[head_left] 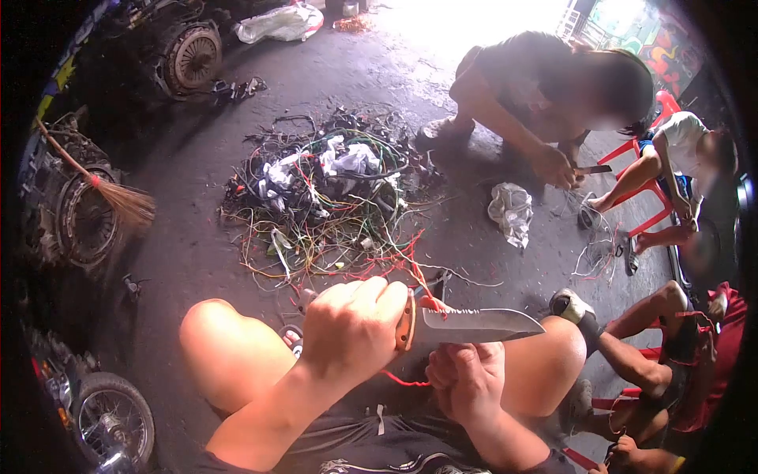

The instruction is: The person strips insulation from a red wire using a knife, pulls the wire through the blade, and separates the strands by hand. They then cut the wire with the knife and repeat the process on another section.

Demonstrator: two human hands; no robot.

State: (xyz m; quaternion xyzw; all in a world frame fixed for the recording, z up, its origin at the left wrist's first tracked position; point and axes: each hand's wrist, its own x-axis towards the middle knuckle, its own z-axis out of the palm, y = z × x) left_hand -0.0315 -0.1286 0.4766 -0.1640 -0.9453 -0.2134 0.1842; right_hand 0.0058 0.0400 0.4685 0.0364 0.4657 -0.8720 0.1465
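Note:
My left hand (pixel 351 332) is closed around the orange handle of a large knife (pixel 474 324). Its serrated blade points right, above my knees. Just below the blade, my right hand (pixel 466 381) pinches a thin red wire (pixel 399 381) that runs left under the knife handle. Both hands are held over my lap, between my bare knees. A tangled pile of coloured wires (pixel 332 197) lies on the dark floor in front of me.
A crouching person (pixel 537 87) across the floor works on wires with a knife (pixel 594 168), near a white cloth (pixel 512 212). A child (pixel 687 150) sits on a red chair; another person (pixel 671 347) sits at the right. A broom (pixel 118 197), engine parts (pixel 193 55) and a wheel (pixel 110 419) line the left.

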